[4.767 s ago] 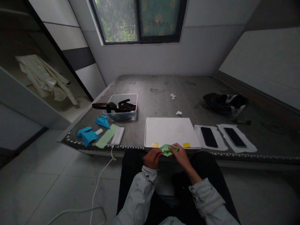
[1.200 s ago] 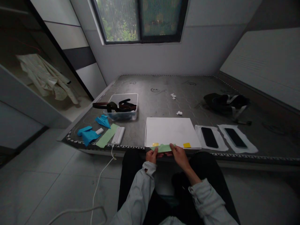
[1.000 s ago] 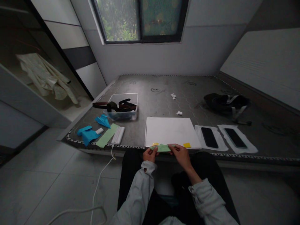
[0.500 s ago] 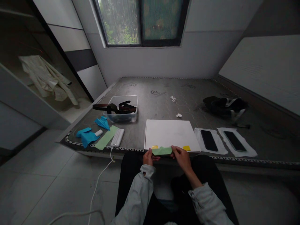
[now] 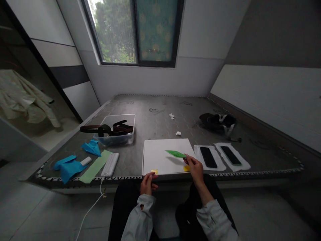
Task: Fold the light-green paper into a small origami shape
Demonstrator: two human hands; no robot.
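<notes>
A folded piece of green paper [image 5: 175,153] is pinched at its right end by my right hand [image 5: 197,169], held just above a white flat box [image 5: 167,150]. Two yellow stickers lie along the box's front edge: the left sticker [image 5: 154,171] is by my left fingertips, the right sticker [image 5: 187,168] beside my right hand. My left hand [image 5: 147,184] is at the box's front left edge, fingers loosely bent and apart, with nothing visible in them.
Left of the box are a white power strip [image 5: 110,164], a green paper strip [image 5: 96,166], blue paper pieces [image 5: 71,169] and a clear bin [image 5: 117,139] with a belt [image 5: 120,129]. Two phones [image 5: 208,157] on white cloths lie right; a black cap [image 5: 218,122] lies behind.
My left hand has let go of the green paper. My right hand has lifted it up over the box. The whole view has shifted, with things now lower and further left.
</notes>
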